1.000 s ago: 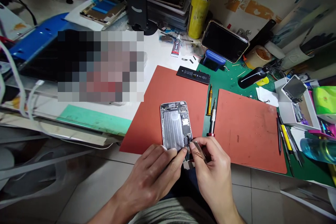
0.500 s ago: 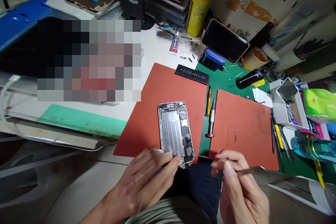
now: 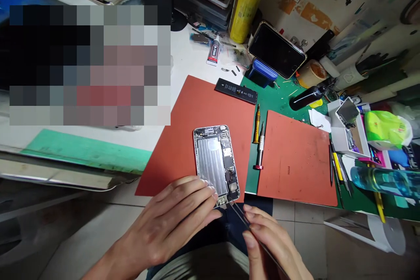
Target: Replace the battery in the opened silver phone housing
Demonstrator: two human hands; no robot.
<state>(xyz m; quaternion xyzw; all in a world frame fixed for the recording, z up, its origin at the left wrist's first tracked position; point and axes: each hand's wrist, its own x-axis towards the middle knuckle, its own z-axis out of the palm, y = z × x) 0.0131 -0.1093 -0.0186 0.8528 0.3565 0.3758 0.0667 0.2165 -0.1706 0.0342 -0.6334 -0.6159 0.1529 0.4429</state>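
Observation:
An opened phone (image 3: 211, 159) lies face up on the left red-brown mat (image 3: 183, 127), its bare silver battery bay and circuit parts showing. My left hand (image 3: 177, 218) grips its lower left corner, fingertips on the phone and thumb at the bottom edge. Pinched in my right hand (image 3: 269, 243) is a pair of tweezers (image 3: 241, 215), its two tips apart at the phone's lower right end. I cannot tell whether they hold anything there. A black phone battery (image 3: 235, 91) rests across the mat's far right corner.
Between the mats lie a gold screwdriver (image 3: 257, 124) and a silver screwdriver (image 3: 260, 146). A second mat (image 3: 297, 162) is on the right, with pens and tools (image 3: 337, 168) beside it. Behind stand a propped phone (image 3: 278, 49), glue tube (image 3: 213, 50) and dark bottle (image 3: 306, 97).
My right hand has moved left and brought the tweezers' tips to the phone's lower right end. The left hand has shifted slightly up over the phone's corner. The whole view has turned a little.

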